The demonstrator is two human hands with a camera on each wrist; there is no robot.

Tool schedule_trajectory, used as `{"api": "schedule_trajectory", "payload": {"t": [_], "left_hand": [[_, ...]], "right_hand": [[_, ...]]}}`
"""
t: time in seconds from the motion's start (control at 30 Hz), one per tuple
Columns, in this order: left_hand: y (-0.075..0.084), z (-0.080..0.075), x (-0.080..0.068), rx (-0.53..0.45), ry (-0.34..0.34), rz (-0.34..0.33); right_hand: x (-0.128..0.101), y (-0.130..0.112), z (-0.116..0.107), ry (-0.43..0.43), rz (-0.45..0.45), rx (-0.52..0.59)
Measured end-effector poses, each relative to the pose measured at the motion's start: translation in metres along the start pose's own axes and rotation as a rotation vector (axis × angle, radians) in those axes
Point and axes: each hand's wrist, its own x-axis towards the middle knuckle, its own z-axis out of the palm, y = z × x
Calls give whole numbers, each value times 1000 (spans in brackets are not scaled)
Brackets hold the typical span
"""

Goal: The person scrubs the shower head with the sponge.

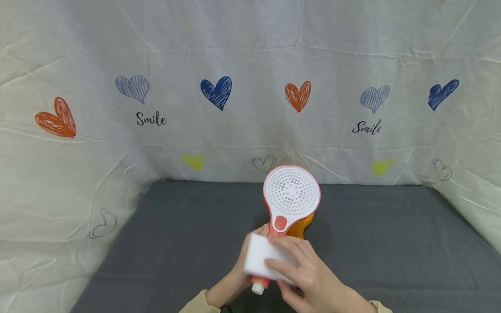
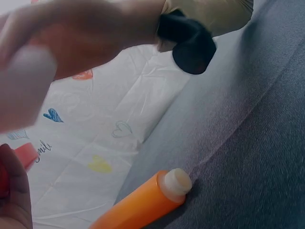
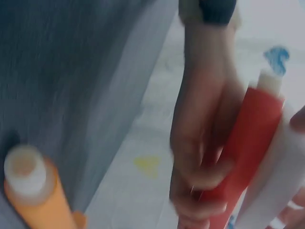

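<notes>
A red shower head (image 1: 291, 191) with a white, nozzle-dotted face is held up in front of me, its face toward the head camera. My left hand (image 1: 243, 257) grips its red handle (image 3: 252, 138), fingers curled round it in the right wrist view. The handle's white threaded end (image 1: 257, 288) pokes out at the bottom. Between thumb and fingers, my right hand (image 1: 311, 271) holds a white sponge block (image 1: 264, 258) against the front of the handle, covering much of it. The sponge and right hand look blurred.
Behind the red shower head, an orange one (image 1: 302, 225) lies on the dark grey cloth (image 1: 195, 226), mostly hidden in the head view. Its orange handle (image 2: 143, 202) and white end show in the left wrist view. A white curtain (image 1: 250, 52) printed with hearts surrounds the table.
</notes>
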Motion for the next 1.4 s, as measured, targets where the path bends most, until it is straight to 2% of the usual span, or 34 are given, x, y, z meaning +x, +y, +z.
{"api": "schedule_trajectory", "payload": {"t": [0.1, 0.13, 0.2, 0.33, 0.4, 0.47, 0.57, 0.7, 0.77, 0.87, 1.03, 1.13, 1.2, 1.3, 1.4], "left_hand": [[7, 3, -1, -64, -93, 26], [7, 3, -1, -81, -114, 35], [4, 0, 0, -62, -110, 50], [-8, -11, 5, -8, -81, 22], [-13, -17, 7, 22, -84, 9], [-16, -19, 8, 35, -95, 2], [-14, -17, 7, 29, -109, 18], [-6, -12, 4, -21, -179, 73], [-4, -10, 4, -40, -199, 87], [-6, -12, 6, -18, -161, 72], [-14, -17, 10, 31, -69, -3], [-16, -18, 10, 37, -63, -23], [-16, -18, 10, 40, -62, -15], [-15, -19, 11, 54, -46, 24], [-14, -22, 12, 73, -10, 60]], "right_hand": [[2, -3, -1, -35, -110, 33], [2, -2, -1, -30, -124, 35], [0, 2, -1, -2, -104, 28], [-6, 13, 3, 94, 61, -60], [-10, 16, 5, 124, 159, -104], [-12, 16, 7, 141, 211, -116], [-14, 9, 8, 141, 178, -34], [-15, -8, 9, 65, 49, 100], [-17, -14, 9, 29, 35, 143], [-20, -16, 10, 40, 100, 176], [-23, 0, 12, 152, 348, 161], [-22, 12, 12, 207, 468, 126], [-21, 15, 11, 206, 520, 125], [-20, 12, 9, 172, 513, 174], [-19, 4, 3, 104, 431, 260]]}}
